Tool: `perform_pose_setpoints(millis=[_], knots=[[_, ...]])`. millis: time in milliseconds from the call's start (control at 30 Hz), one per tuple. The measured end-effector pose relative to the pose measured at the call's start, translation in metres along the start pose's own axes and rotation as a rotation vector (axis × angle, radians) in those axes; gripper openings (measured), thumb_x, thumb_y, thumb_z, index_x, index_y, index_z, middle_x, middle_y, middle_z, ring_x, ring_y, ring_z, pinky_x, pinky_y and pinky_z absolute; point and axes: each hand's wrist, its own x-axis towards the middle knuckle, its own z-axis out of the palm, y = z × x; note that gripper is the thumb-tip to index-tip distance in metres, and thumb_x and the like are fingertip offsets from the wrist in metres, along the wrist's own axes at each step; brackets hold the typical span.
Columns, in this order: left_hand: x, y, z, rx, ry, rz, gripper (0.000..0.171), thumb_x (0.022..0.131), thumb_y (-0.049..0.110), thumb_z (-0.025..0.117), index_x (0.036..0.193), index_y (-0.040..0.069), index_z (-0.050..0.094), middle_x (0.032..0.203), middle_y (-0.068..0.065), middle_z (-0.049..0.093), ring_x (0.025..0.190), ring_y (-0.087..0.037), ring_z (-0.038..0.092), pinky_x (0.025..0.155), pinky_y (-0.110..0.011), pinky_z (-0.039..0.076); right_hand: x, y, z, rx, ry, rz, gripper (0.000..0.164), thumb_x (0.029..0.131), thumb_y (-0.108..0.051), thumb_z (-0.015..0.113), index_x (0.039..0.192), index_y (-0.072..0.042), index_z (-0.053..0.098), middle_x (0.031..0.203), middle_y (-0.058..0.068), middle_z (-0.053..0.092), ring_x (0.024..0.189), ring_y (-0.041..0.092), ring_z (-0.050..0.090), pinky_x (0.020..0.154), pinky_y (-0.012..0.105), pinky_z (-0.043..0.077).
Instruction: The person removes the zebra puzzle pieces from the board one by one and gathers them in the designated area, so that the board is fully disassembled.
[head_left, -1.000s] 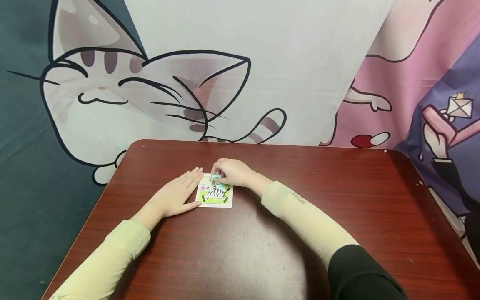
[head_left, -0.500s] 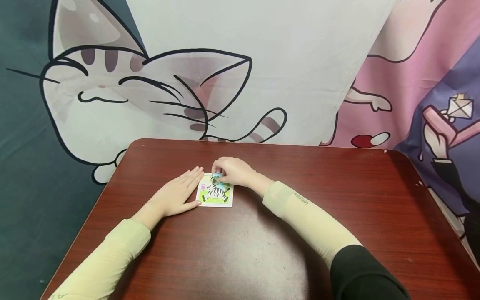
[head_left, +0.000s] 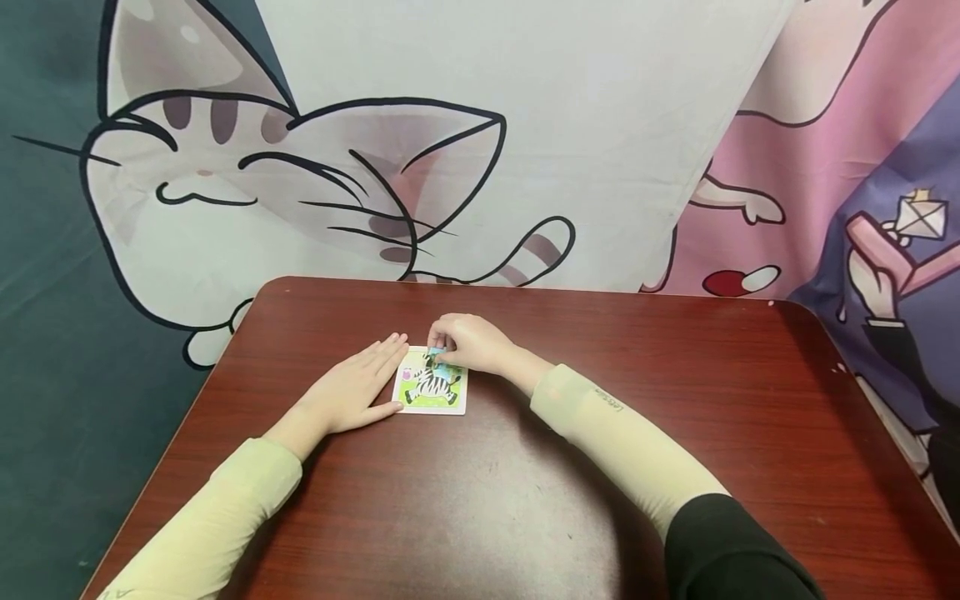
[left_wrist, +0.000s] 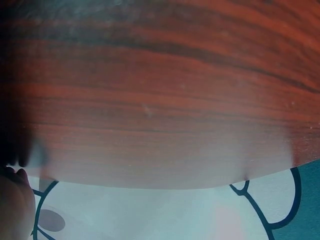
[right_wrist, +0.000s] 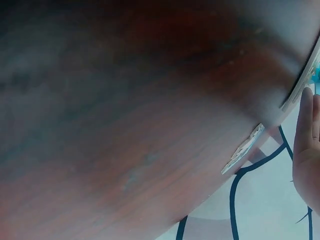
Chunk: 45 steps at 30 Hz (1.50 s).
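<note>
A small square zebra puzzle (head_left: 431, 392) with a white border lies on the brown table in the head view. My left hand (head_left: 354, 385) rests flat beside it, fingers straight, with fingertips and thumb right at its left edge. Over the puzzle's upper part, my right hand (head_left: 474, 343) pinches a small blue puzzle piece (head_left: 437, 353) between thumb and fingers, which partly cover it. In the right wrist view, the right hand (right_wrist: 306, 150) shows at the right edge, near the puzzle's side (right_wrist: 303, 80). Part of the left hand (left_wrist: 15, 205) appears at the left wrist view's lower left.
In the right wrist view, a thin pale flat piece (right_wrist: 243, 149) lies on the table near its far edge. The brown table (head_left: 480, 500) extends around both arms. Behind it hangs a cloth backdrop (head_left: 585, 108) with a cartoon cat.
My right hand has shifted very slightly to the right with the puzzle piece, still over the puzzle's top. The left hand stays put at the left edge.
</note>
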Motion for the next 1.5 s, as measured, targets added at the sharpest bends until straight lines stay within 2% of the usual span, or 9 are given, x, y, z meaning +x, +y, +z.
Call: perform_pose_setpoints(millis=[400, 500, 833, 1233, 1500], knots=[[0.000, -0.001, 0.002, 0.005, 0.001, 0.006, 0.092, 0.103, 0.056, 0.057, 0.167, -0.002, 0.024, 0.177, -0.018, 0.022, 0.165, -0.033, 0.024, 0.134, -0.048, 0.027, -0.002, 0.000, -0.003, 0.053, 0.010, -0.065, 0.005, 0.096, -0.015, 0.077, 0.092, -0.017, 0.074, 0.093, -0.002, 0.070, 0.086, 0.009, 0.065, 0.077, 0.018, 0.052], [0.001, -0.001, 0.002, 0.001, 0.007, 0.008, 0.093, 0.103, 0.056, 0.057, 0.167, -0.003, 0.025, 0.177, -0.018, 0.023, 0.165, -0.033, 0.024, 0.134, -0.048, 0.028, -0.001, 0.003, -0.004, 0.099, 0.024, -0.066, 0.004, 0.096, -0.014, 0.077, 0.092, -0.016, 0.075, 0.091, -0.002, 0.071, 0.085, 0.009, 0.064, 0.077, 0.017, 0.051], [0.001, -0.002, 0.002, -0.018, 0.009, 0.012, 0.093, 0.103, 0.056, 0.058, 0.167, -0.003, 0.024, 0.177, -0.018, 0.021, 0.165, -0.032, 0.023, 0.135, -0.048, 0.026, -0.010, 0.010, -0.010, 0.351, 0.023, 0.001, 0.005, 0.093, -0.008, 0.075, 0.096, -0.005, 0.074, 0.084, 0.004, 0.070, 0.078, 0.006, 0.061, 0.072, 0.015, 0.051], [0.002, -0.003, 0.002, 0.000, 0.012, 0.018, 0.093, 0.103, 0.057, 0.058, 0.166, -0.003, 0.025, 0.177, -0.018, 0.022, 0.165, -0.033, 0.023, 0.134, -0.048, 0.028, -0.013, 0.018, -0.006, 0.459, -0.031, 0.075, 0.006, 0.093, -0.007, 0.073, 0.097, -0.002, 0.072, 0.081, 0.000, 0.068, 0.076, 0.005, 0.059, 0.072, 0.015, 0.049], [0.002, -0.004, 0.003, 0.001, 0.015, 0.016, 0.093, 0.103, 0.055, 0.059, 0.167, -0.003, 0.024, 0.177, -0.019, 0.022, 0.165, -0.034, 0.023, 0.133, -0.049, 0.029, -0.013, 0.018, -0.006, 0.478, -0.050, 0.069, 0.006, 0.094, -0.007, 0.072, 0.098, -0.002, 0.072, 0.082, -0.001, 0.067, 0.077, 0.004, 0.059, 0.074, 0.015, 0.050]])
